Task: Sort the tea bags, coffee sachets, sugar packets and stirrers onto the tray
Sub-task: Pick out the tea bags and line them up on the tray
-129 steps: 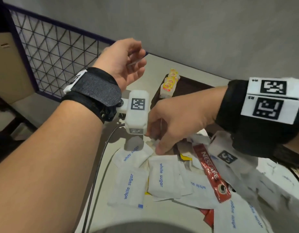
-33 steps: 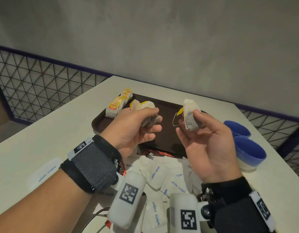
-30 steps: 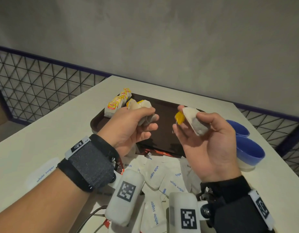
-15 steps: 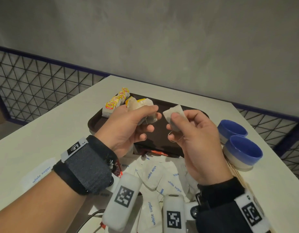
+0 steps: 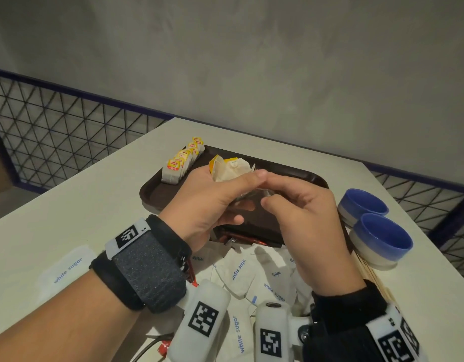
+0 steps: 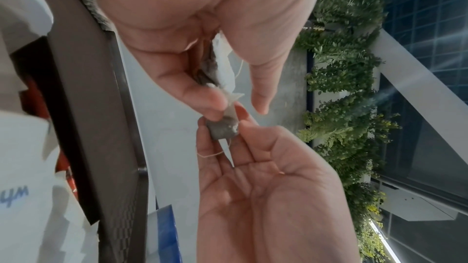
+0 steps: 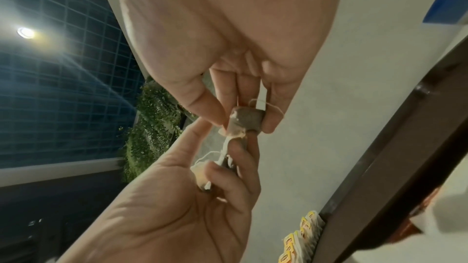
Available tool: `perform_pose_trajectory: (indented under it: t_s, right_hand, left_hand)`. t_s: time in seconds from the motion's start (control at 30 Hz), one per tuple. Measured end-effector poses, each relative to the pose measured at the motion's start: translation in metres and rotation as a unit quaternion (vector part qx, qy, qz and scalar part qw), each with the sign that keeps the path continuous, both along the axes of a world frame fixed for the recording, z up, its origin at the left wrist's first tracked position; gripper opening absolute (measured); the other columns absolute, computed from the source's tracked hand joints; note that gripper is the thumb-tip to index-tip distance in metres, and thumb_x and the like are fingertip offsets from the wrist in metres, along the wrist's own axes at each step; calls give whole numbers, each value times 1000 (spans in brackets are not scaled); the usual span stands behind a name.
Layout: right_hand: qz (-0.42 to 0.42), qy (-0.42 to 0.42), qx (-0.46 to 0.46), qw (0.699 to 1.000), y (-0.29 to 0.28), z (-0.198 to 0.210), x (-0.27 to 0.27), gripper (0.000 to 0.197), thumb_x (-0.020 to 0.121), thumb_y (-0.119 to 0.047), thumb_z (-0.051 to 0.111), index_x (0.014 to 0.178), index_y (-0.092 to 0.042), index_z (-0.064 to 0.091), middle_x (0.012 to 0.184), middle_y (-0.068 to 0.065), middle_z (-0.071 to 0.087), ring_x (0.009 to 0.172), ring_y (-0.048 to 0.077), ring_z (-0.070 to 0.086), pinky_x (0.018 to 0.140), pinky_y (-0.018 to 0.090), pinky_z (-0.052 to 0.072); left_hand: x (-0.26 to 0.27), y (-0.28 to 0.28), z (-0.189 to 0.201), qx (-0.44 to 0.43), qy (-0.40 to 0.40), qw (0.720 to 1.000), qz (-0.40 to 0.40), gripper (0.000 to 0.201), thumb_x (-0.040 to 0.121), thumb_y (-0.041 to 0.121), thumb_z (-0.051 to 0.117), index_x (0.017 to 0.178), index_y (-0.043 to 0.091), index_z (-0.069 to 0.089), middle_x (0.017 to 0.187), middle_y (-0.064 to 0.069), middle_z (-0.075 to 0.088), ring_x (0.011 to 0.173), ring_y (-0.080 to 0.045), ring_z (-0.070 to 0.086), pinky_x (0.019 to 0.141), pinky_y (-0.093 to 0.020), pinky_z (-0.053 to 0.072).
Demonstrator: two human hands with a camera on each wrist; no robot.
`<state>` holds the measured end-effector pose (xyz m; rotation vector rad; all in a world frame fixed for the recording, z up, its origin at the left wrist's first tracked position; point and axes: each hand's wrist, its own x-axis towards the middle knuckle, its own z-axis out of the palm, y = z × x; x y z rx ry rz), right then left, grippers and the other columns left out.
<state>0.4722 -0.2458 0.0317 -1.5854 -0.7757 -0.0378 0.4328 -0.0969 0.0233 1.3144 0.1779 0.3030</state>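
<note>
A brown tray point(image 5: 298, 176) lies at the far side of the table, with a row of yellow-tagged tea bags point(image 5: 182, 160) standing in its far left corner. Above the tray, my left hand point(image 5: 241, 189) grips a bunch of tea bags point(image 5: 228, 169). My right hand point(image 5: 268, 192) meets it, pinching one more tea bag point(image 6: 224, 130) between thumb and fingers against the bunch. That tea bag point(image 7: 249, 119) has a loose string hanging from it. White sugar packets point(image 5: 251, 273) are heaped in front of the tray, beneath my wrists.
A red coffee sachet point(image 5: 241, 240) pokes out at the tray's near edge. One sugar packet point(image 5: 66, 270) lies alone at the left. Two blue bowls point(image 5: 382, 236) stand at the right, with wooden stirrers point(image 5: 374, 278) beside them. A mesh railing runs behind the table.
My right hand has carried its tea bag left and turned it down to the bunch in my left hand. The two hands now touch above the tray.
</note>
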Motion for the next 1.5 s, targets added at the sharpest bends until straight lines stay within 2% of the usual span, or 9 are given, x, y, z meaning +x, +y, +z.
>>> perform_pose_trajectory:
  t_s: [0.2,0.4,0.57,0.67,0.83,1.0,1.17,1.33,1.5]
  right_hand:
    - [3,42,46,998,-1,-2,5,34,93,10,53,90,-9,81,102,-7,80,102,2,72,86,14,54]
    - [-76,25,53,995,-1,-5,11,11,90,-13,76,99,-19,76,94,-2,78,92,14,74,83,33,61]
    - [-64,69,47,994,0,-6,9,22,82,-20,84,100,-14,73,88,7,76,79,24,74,66,26,61]
    - [-59,64,40,995,-2,-6,10,17,83,-17,83,97,-15,74,86,8,76,79,28,73,64,24,59]
    - [-43,42,28,998,-3,-3,6,13,86,-16,80,98,-18,75,86,2,77,80,23,73,67,26,60]
    - [-82,27,44,995,-3,-1,6,4,89,-23,77,92,-22,75,86,3,75,78,15,68,67,25,55]
    - [-46,51,9,998,-3,4,0,9,88,-24,77,82,-17,76,72,-7,74,64,-4,62,61,12,49]
    - [-34,80,-23,996,-2,1,0,7,89,-25,76,84,-20,77,78,-4,76,69,2,63,64,17,50]
    - [-20,185,30,982,-5,5,1,8,89,-21,75,94,-15,78,81,1,76,77,14,63,72,33,53]
  left_hand:
    - [2,2,2,-56,6,998,24,11,91,22,76,98,14,72,77,-5,71,62,-12,67,42,-19,45]
    - [3,2,2,-66,-8,997,32,9,95,20,71,101,13,73,81,-9,75,60,-12,67,43,-20,46]
    - [2,1,0,-56,-25,998,10,12,94,22,73,103,13,72,80,-7,72,60,-12,64,44,-21,46]
    - [1,0,0,-32,-36,999,12,18,89,25,77,103,15,72,84,-8,73,60,-12,62,43,-21,44]
    - [4,1,-3,-18,-43,997,54,36,85,28,81,110,4,72,83,-10,74,58,-12,59,44,-21,41]
    - [4,1,-2,-35,-60,995,66,17,87,22,80,97,11,73,82,-11,75,56,-14,58,43,-22,42]
    - [3,-2,-2,-19,-72,995,68,13,87,20,80,92,11,71,81,-12,74,58,-15,63,44,-22,45]
    - [1,-4,-2,-10,-83,994,64,15,87,20,80,96,12,72,86,-13,78,67,-19,71,47,-24,51]
    - [0,-3,1,-25,-92,993,73,20,88,23,79,100,7,74,83,-12,76,61,-16,66,46,-22,49]
